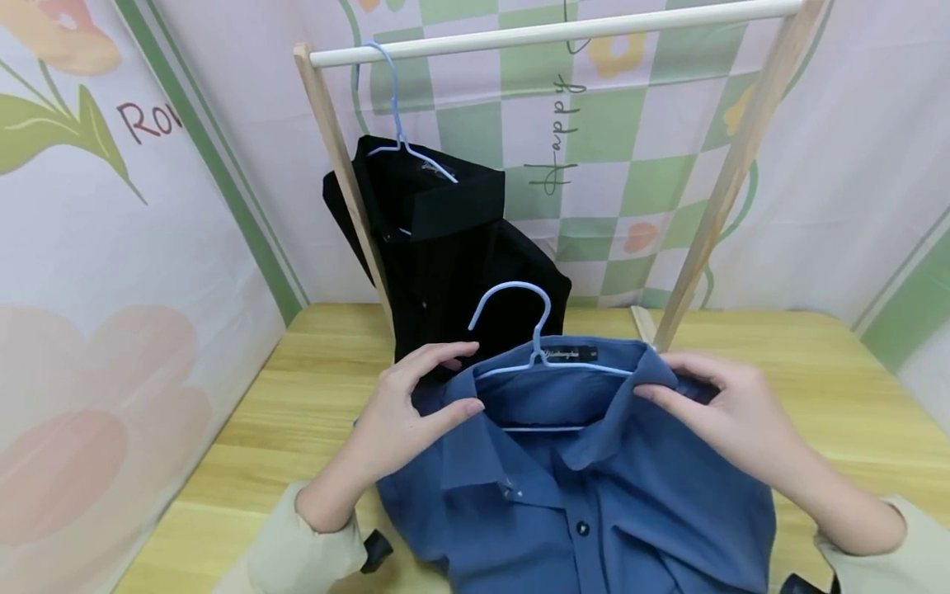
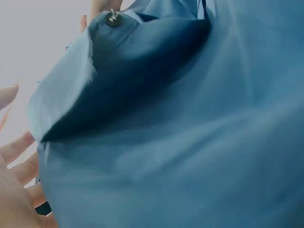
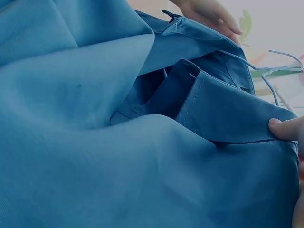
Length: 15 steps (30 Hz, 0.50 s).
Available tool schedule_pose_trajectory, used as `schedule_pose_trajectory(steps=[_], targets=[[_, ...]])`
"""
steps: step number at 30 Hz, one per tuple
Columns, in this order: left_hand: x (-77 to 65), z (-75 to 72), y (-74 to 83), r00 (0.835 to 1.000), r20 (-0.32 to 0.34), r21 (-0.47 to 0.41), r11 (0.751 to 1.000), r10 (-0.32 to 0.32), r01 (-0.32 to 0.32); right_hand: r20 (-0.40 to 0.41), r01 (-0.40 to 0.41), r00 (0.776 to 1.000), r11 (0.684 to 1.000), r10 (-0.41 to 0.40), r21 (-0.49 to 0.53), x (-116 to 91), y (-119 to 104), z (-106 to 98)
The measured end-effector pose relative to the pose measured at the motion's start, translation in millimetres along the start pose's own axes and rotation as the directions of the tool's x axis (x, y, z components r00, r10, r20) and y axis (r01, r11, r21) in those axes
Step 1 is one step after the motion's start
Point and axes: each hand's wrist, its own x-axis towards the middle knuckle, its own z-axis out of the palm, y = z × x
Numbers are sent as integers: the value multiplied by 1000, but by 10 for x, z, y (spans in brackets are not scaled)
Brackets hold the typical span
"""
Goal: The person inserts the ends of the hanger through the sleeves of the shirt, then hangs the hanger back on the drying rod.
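Note:
In the head view a blue button-up shirt (image 1: 512, 528) lies on the table with its collar toward the rack. Inside its neck sits a light blue hanger (image 1: 545, 313), hook standing up above the collar label. My right hand (image 1: 731, 404) pinches the right side of the collar, thumb in front and fingers behind, as the right wrist view also shows at the collar (image 3: 232, 111). At the collar's left side is my left hand (image 1: 416, 396), thumb and forefinger spread apart. The left wrist view shows its fingers (image 2: 26, 168) loosely extended beside the shirt's edge.
Behind the shirt stands a wooden rack with a white rail (image 1: 557, 33). A black garment (image 1: 445, 256) hangs at its left end on another light blue hanger (image 1: 397, 99). The wooden table (image 1: 245, 462) meets patterned cloth walls at the back and left.

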Motion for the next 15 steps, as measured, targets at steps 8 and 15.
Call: schedule_pose_trajectory(steps=[8, 15], targets=[[-2, -21, -55, 998, -28, 9, 998, -64, 64, 5, -132, 991, 990, 132, 44, -10, 67, -156], [34, 10, -86, 992, -122, -33, 999, -26, 23, -1, -206, 978, 974, 207, 98, -31, 129, -282]])
